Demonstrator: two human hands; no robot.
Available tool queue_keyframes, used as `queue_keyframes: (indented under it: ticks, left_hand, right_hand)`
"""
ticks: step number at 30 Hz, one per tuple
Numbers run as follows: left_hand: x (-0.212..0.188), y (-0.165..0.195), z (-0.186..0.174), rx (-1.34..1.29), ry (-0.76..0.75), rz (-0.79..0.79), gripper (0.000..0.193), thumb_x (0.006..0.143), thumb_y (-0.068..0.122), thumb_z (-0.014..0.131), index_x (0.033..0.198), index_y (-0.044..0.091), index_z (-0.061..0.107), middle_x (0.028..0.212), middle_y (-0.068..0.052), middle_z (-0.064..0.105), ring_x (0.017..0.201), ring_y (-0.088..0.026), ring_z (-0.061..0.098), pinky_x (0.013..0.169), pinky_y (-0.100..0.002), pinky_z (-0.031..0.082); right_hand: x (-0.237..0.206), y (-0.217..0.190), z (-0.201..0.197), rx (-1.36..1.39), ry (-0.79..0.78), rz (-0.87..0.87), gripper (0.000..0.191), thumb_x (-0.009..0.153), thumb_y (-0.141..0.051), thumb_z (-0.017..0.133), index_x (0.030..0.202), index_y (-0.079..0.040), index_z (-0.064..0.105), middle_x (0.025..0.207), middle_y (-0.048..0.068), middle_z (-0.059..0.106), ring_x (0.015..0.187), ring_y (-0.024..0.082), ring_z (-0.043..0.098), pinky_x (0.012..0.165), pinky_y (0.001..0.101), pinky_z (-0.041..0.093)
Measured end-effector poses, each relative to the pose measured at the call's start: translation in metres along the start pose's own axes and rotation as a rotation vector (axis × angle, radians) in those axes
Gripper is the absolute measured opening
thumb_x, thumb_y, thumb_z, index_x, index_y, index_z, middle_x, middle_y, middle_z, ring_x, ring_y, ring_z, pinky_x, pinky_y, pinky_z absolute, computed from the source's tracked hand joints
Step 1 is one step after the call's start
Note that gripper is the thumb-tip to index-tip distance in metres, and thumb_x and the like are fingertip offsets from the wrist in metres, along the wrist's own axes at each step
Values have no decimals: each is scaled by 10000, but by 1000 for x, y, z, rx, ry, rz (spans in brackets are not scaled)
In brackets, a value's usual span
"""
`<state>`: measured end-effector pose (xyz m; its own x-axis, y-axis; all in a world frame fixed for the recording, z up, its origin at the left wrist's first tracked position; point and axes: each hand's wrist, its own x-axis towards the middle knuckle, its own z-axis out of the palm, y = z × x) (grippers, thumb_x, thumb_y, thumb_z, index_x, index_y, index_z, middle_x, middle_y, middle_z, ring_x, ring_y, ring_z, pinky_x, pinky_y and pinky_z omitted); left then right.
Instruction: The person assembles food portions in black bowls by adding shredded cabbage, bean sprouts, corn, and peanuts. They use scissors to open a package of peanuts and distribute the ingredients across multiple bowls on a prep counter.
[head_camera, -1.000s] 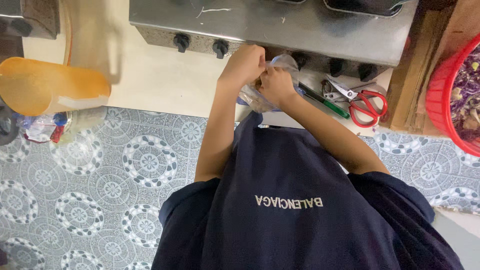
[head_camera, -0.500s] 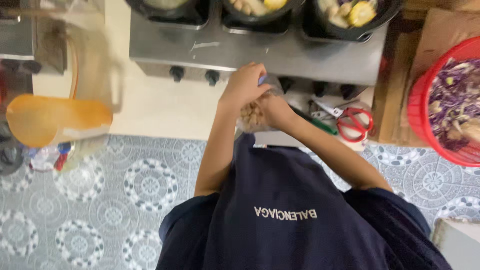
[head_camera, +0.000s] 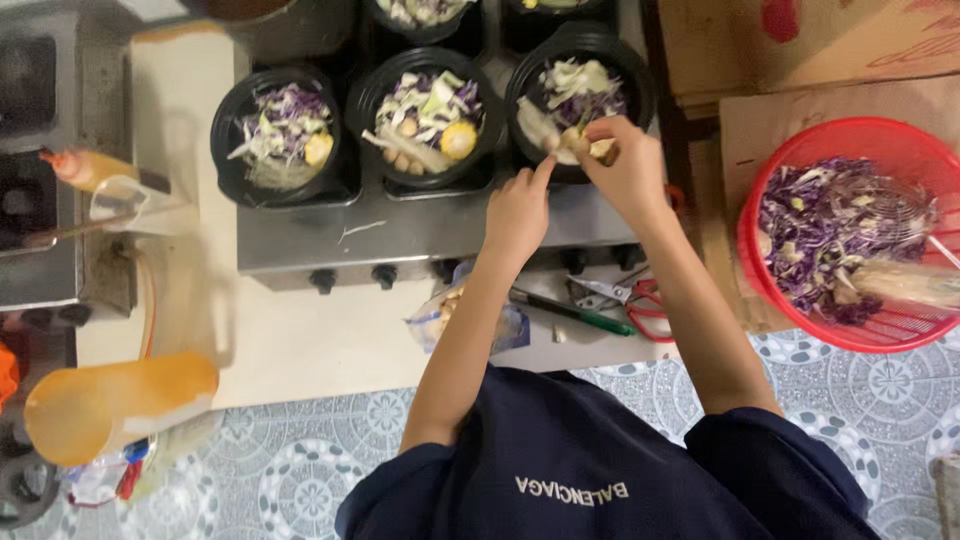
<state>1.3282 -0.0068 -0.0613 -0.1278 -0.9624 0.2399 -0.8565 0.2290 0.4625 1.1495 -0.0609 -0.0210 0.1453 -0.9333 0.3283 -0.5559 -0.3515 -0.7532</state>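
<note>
My right hand hovers over the right black bowl, pinching a few pale bits of food above its shredded cabbage. Just left of it, my left hand holds nothing, its index finger stretched toward the same bowl's near rim. Two more black bowls, a middle one and a left one, stand beside it on the steel stove top, filled with purple and white cabbage and yellow pieces. A clear plastic bag of food lies on the counter under my left forearm.
Red-handled scissors and a green-handled tool lie at the counter's front. A red basket of purple cabbage sits at the right. An orange jug and a squeeze bottle stand at the left. Patterned floor tiles lie below.
Both hands have left the plastic bag at the counter's front and reached up to the right bowl. The bag now lies on the counter. The view has tilted toward the bowls.
</note>
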Motion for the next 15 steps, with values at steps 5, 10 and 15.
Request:
queue_keyframes:
  ticks: [5, 10, 15]
  left_hand:
    - [-2, 2, 5, 19, 24, -17, 512, 919, 132, 629, 1421, 171, 537, 1007, -95, 658, 915, -338, 682, 767, -491, 536]
    - [-22, -2, -17, -34, 43, -125, 517, 932, 137, 655, 1438, 149, 551, 1067, -127, 669, 959, -353, 672, 819, -483, 543]
    - [-65, -40, -55, -8, 71, -247, 465, 896, 281, 762, 1301, 98, 623, 1140, -140, 705, 1023, -369, 682, 844, -499, 536]
  right_hand:
    - [1, 21, 3, -70, -36, -101, 292, 838, -45, 851, 1093, -25, 709, 982, 136, 738, 794, 284, 648, 712, 382, 529]
    - [-21, 6, 5, -24, -46, -164, 293, 813, -11, 851, 1069, -38, 711, 1023, 128, 731, 791, 265, 633, 729, 370, 530]
    - [-56, -29, 24, 158, -294, -210, 309, 865, -10, 843, 1150, -54, 731, 1037, 113, 731, 873, 240, 685, 805, 364, 556]
